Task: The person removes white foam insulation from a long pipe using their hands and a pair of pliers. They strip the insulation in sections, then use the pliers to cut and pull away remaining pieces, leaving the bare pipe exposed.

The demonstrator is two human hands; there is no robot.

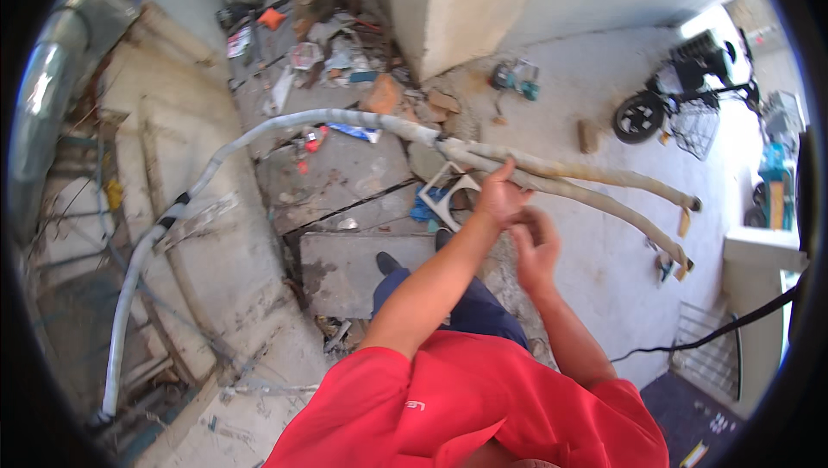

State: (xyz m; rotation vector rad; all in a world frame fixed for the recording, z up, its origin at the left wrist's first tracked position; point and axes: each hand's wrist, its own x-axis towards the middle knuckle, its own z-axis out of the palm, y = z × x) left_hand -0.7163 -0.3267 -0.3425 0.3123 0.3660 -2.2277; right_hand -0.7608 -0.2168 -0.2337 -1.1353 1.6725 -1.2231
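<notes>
A long hose-like pipe (319, 118), wrapped in pale grey covering, arcs across the view from the lower left. Near the middle it parts into two beige insulated branches, an upper branch (595, 174) and a lower branch (604, 206), whose ends point right. My left hand (500, 199) reaches up to the lower branch and is closed around it just past the fork. Right beside it, my right hand (535, 248) has its fingers curled in toward the left hand. What those fingers hold, if anything, is hidden.
Rubble and litter (336, 45) cover the ground ahead, by a wall corner (431, 19). A white square frame (448, 192) lies near my feet. A teal power tool (522, 81) and a brick (588, 136) rest on the floor. Farther right stands a black electric bike (681, 93).
</notes>
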